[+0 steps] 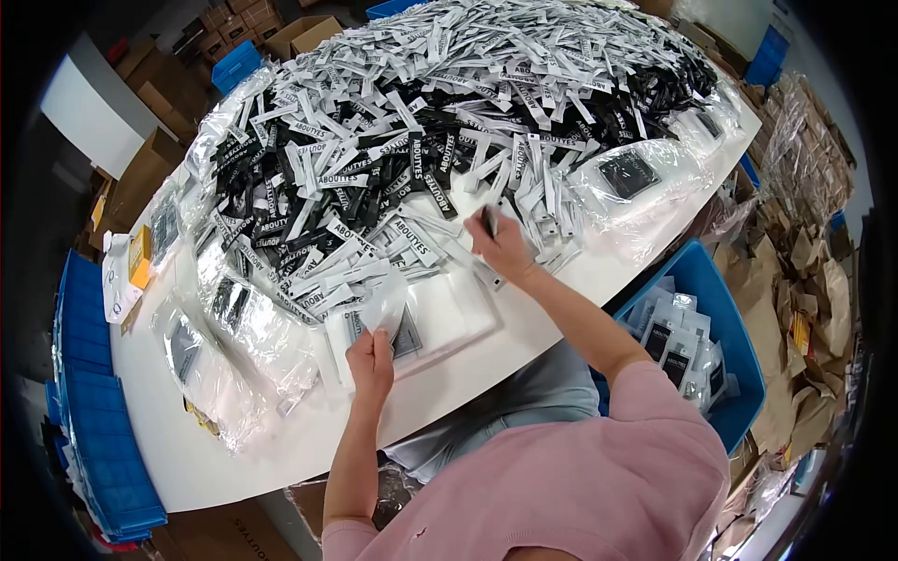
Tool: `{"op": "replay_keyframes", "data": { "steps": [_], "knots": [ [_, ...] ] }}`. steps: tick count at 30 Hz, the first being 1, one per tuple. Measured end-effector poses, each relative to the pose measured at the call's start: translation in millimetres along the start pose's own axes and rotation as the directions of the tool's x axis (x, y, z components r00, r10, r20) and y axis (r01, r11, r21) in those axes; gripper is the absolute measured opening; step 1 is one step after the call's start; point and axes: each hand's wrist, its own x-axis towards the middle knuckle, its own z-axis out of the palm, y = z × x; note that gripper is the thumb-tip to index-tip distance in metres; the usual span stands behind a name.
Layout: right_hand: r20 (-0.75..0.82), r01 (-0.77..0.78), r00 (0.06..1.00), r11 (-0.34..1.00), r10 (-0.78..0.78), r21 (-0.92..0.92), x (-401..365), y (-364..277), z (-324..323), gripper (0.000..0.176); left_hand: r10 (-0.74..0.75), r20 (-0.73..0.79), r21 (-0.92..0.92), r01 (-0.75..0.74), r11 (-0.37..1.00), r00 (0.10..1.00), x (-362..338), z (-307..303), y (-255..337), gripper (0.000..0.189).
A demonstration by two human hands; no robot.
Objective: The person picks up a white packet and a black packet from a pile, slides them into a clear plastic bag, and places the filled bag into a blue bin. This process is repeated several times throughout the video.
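In the head view, my left hand [371, 360] pinches a translucent pouch [383, 304] above a stack of white bags [449, 318] near the table's front edge. A dark printed panel [406, 337] shows beside its fingers. My right hand [502, 245] is over the front of the sachet heap, fingers closed around a small dark item [488, 221], perhaps a black sachet. White sachets [412, 238] marked ABOUTYES lie between the two hands. Black sachets [430, 168] are mixed in just behind them.
A large heap of sachets [524, 56] covers the white table [449, 402]. Plastic-wrapped packs [631, 173] lie at its right and left sides. A blue bin [744, 374] with filled pouches [678, 341] stands at right. Blue crates [98, 411] line the left edge.
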Motion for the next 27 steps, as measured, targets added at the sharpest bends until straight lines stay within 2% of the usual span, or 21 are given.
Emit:
{"op": "replay_keyframes", "data": {
  "steps": [1,2,3,4,6,7,8,9,10,11,13,15,18,19,20,21,23,25,27],
  "knots": [
    [-0.001,-0.004,1.0,1.0,0.004,0.0,-6.1,1.7,-2.3,0.017,-0.138,-0.007,-0.09,0.137,0.986,0.99,5.6,-0.5,7.1,0.022],
    [0.021,0.078,0.997,0.989,-0.076,-0.128,-12.2,3.1,-4.6,0.02,-0.276,0.0,-0.178,0.272,0.946,0.961,10.7,-1.7,15.5,0.024],
    [0.055,0.162,0.987,0.954,-0.153,-0.252,-15.6,-2.5,-5.2,0.022,-0.291,-0.01,-0.189,0.284,0.94,0.957,16.5,-2.5,26.9,0.022],
    [0.062,0.171,0.985,0.955,-0.161,-0.242,-16.1,-8.1,-4.6,0.025,-0.296,-0.006,-0.185,0.29,0.939,0.955,16.4,-1.2,27.0,0.022],
    [0.154,0.29,0.953,0.933,-0.261,-0.214,-21.7,-25.6,0.8,0.028,-0.062,-0.113,-0.011,0.061,0.998,0.992,18.3,1.8,26.4,0.012],
    [0.168,0.232,0.964,0.96,-0.206,-0.156,-26.9,-39.3,5.8,0.03,-0.062,-0.112,-0.01,0.061,0.998,0.992,20.0,4.3,41.4,0.012],
    [0.185,0.037,0.983,0.994,-0.017,-0.103,-35.1,-55.4,9.5,0.03,0.146,-0.142,0.097,-0.133,0.986,0.979,18.7,8.9,59.8,0.009],
    [0.213,-0.163,0.962,0.985,0.171,-0.057,-41.9,-70.5,12.8,0.032,0.348,-0.152,0.205,-0.315,0.927,0.925,19.2,11.1,73.9,0.015],
    [0.274,-0.176,0.948,0.984,0.164,0.017,-45.8,-73.1,15.3,0.028,0.525,-0.083,0.285,-0.485,0.827,0.847,19.8,11.0,76.8,0.03],
    [0.276,-0.179,0.946,0.984,0.167,0.017,-47.8,-79.0,14.2,0.028,0.522,-0.083,0.286,-0.481,0.829,0.849,21.2,10.2,78.8,0.03],
    [0.458,-0.491,0.787,0.869,0.414,0.058,-50.2,-94.9,9.7,0.023,0.719,0.137,0.428,-0.695,0.577,0.681,23.6,9.7,81.4,0.03],
    [0.474,-0.506,0.784,0.855,0.401,0.114,-46.7,-89.7,7.1,0.021,0.721,0.164,0.434,-0.706,0.56,0.673,21.9,9.9,78.1,0.03],
    [0.53,-0.519,0.736,0.853,0.421,0.043,-45.6,-85.6,6.7,0.019,0.753,0.193,0.408,-0.749,0.521,0.629,18.8,9.9,75.5,0.031],
    [0.499,-0.407,0.794,0.914,0.348,0.01,-48.3,-82.1,9.7,0.019,0.555,0.101,0.271,-0.56,0.783,0.826,14.7,11.7,83.9,0.031],
    [0.473,-0.287,0.84,0.958,0.265,-0.027,-50.8,-80.4,12.5,0.019,0.294,0.052,0.104,-0.298,0.949,0.954,10.3,13.7,89.0,0.031],
    [0.513,-0.043,0.848,0.981,0.136,-0.188,-52.6,-96.6,12.2,0.018,-0.026,0.056,-0.29,0.041,0.956,0.998,6.9,18.0,85.1,0.029],
    [0.583,0.357,0.806,0.866,-0.097,-0.349,-61.3,-99.2,23.6,0.02,-0.162,0.195,-0.39,0.227,0.892,0.967,10.5,12.4,75.3,0.019],
    [0.56,0.371,0.817,0.866,-0.133,-0.335,-63.7,-102.9,30.5,0.022,-0.173,0.197,-0.452,0.246,0.857,0.965,13.5,11.6,70.5,0.015],
    [0.535,0.397,0.825,0.862,-0.183,-0.316,-63.7,-96.2,34.2,0.023,-0.279,0.261,-0.644,0.382,0.662,0.924,15.1,8.9,74.9,0.014]
  ]
}}
